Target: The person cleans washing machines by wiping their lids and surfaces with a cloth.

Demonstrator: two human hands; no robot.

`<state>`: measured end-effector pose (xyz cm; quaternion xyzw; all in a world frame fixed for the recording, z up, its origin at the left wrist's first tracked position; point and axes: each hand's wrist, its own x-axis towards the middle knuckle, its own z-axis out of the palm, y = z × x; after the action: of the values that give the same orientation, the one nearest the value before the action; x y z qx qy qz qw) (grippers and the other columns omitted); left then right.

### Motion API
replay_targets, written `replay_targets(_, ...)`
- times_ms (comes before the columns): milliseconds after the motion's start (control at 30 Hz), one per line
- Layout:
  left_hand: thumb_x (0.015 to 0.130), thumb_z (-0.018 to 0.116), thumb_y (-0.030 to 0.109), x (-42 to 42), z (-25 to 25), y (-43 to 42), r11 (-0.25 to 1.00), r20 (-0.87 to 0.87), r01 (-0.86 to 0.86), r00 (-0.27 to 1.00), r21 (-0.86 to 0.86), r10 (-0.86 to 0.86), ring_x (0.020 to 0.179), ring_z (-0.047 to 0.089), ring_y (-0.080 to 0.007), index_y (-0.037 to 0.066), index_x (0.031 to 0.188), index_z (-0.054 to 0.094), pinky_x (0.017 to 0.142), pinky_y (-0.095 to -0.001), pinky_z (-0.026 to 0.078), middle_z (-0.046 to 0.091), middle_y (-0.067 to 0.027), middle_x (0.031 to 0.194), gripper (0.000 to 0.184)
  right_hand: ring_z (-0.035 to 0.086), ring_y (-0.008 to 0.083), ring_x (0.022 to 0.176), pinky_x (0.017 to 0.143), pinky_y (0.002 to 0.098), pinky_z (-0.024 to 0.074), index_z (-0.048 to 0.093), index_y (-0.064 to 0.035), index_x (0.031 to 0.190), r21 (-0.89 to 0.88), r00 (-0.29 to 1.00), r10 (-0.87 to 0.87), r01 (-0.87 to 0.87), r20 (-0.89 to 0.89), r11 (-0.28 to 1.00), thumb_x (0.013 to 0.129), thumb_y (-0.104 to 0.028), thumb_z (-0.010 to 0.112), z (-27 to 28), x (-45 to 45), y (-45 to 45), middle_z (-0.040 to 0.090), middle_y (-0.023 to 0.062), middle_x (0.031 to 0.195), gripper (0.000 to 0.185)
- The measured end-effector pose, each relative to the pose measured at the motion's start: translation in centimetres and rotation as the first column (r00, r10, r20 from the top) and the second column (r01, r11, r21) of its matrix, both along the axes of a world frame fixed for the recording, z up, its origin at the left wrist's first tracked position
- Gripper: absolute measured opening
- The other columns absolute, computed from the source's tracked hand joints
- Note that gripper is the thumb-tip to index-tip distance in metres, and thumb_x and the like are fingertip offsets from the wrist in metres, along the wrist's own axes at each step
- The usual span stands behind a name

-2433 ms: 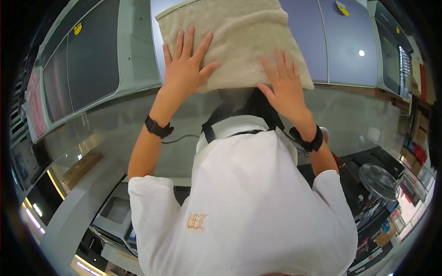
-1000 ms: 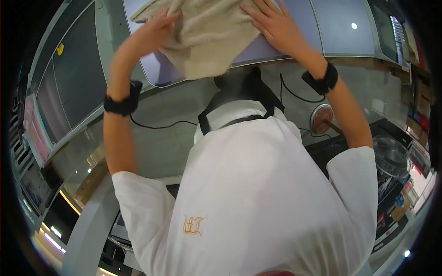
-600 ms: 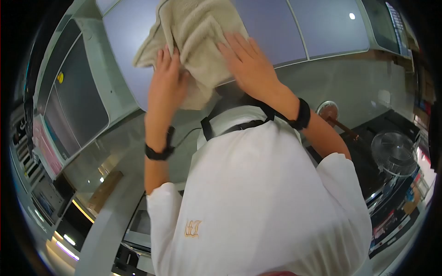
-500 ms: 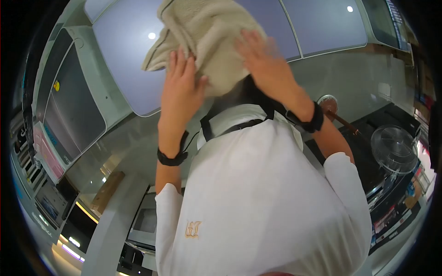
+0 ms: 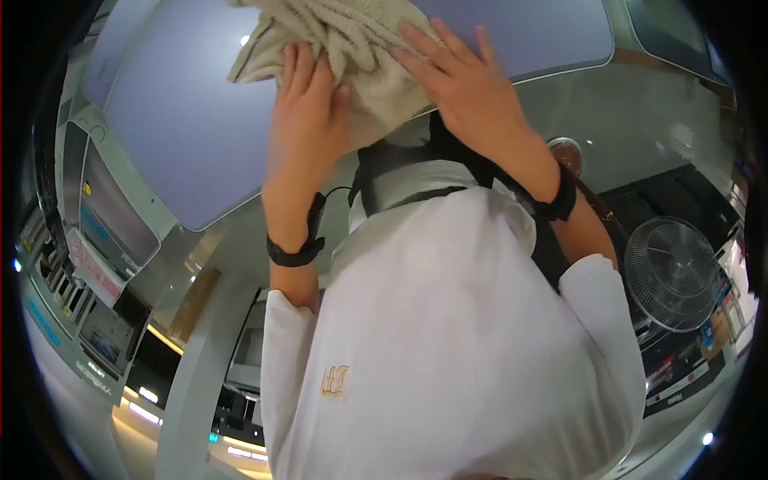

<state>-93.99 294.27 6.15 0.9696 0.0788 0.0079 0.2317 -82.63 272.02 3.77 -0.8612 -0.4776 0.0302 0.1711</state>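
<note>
A beige towel lies in loose, wrinkled folds across the near edge of a bluish-grey tabletop. A dark stripe runs along its left corner, and its top is cut off by the view. My left hand rests palm down on the towel's left part, fingers stretched forward and thumb apart. On the towel's right side lies my right hand, its fingers spread wide and touching the folds. Neither hand grips the cloth. Both wrists wear black bands.
A standing fan is at the right, near a round-based stand on the floor. Left of the table is another counter with a dark top and a pink box. A white pillar rises at the lower left.
The towel has gone from smoother to more bunched and wrinkled. My right hand's fingers have spread out over it. The view has shifted slightly, showing more table at the left.
</note>
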Motion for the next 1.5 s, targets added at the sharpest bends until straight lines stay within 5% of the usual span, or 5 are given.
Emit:
replay_targets(200,0.1,0.061,0.012,6.7,1.1,-4.6,0.998,-0.054,-0.04,0.998,-0.049,0.037,0.151,0.033,-0.0523,-0.007,0.142,0.054,0.12,-0.0534,0.037,0.043,-0.0293,0.159,0.046,0.044,0.0266,0.151,0.121,0.0725,0.0228,0.061,-0.0235,0.148,-0.16,0.983,-0.17,0.157,-0.071,0.975,0.098,-0.005,0.056,-1.3,9.8,-4.7,0.051,-0.0036,0.161,0.053)
replay_targets(333,0.102,0.061,0.014,10.3,1.1,-9.6,0.999,-0.072,0.029,0.997,-0.018,-0.03,0.153,0.033,-0.0485,-0.005,0.148,0.053,0.121,-0.0498,0.037,0.04,-0.027,0.163,0.05,0.051,0.0447,0.139,0.113,0.0679,0.0369,0.055,-0.0014,0.148,0.062,0.95,-0.266,0.259,0.163,0.964,0.1,-0.018,0.054,-0.8,14.1,-6.9,0.048,0.0256,0.157,0.051)
replay_targets(533,0.1,0.064,0.015,11.2,1.1,-14.5,0.996,-0.075,0.084,0.993,-0.044,-0.087,0.151,0.037,-0.0486,-0.002,0.148,0.053,0.119,-0.0509,0.04,0.042,-0.0267,0.162,0.053,0.046,0.022,0.149,0.118,0.0747,0.026,0.068,-0.023,0.139,0.064,0.964,-0.175,0.165,0.202,0.984,0.093,-0.003,0.061,-2.8,14.0,-15.9,0.053,-0.0059,0.159,0.05)
replay_targets(767,0.103,0.06,0.028,17.7,-0.9,-14.1,0.982,0.083,0.052,0.994,0.182,-0.068,0.151,0.037,-0.0494,-0.002,0.149,0.052,0.119,-0.0539,0.039,0.043,-0.0304,0.16,0.055,0.053,0.0449,0.136,0.114,0.0627,0.0392,0.058,0.0016,0.144,-0.005,0.937,-0.328,0.33,-0.122,0.944,0.097,-0.016,0.06,-0.9,21.6,-12.4,0.049,0.0249,0.157,0.05)
replay_targets(1500,0.094,0.069,0.023,5.8,-3.1,-9.9,0.898,0.101,-0.401,0.916,0.179,0.389,0.151,0.041,-0.0429,-0.001,0.14,0.056,0.123,-0.056,0.035,0.043,-0.027,0.161,0.054,0.055,0.0386,0.135,0.115,0.0546,0.042,0.068,-0.0027,0.122,0.186,0.927,0.376,-0.372,0.019,0.909,0.091,-0.011,0.069,-0.3,9.7,-2.3,0.063,0.0143,0.142,0.032)
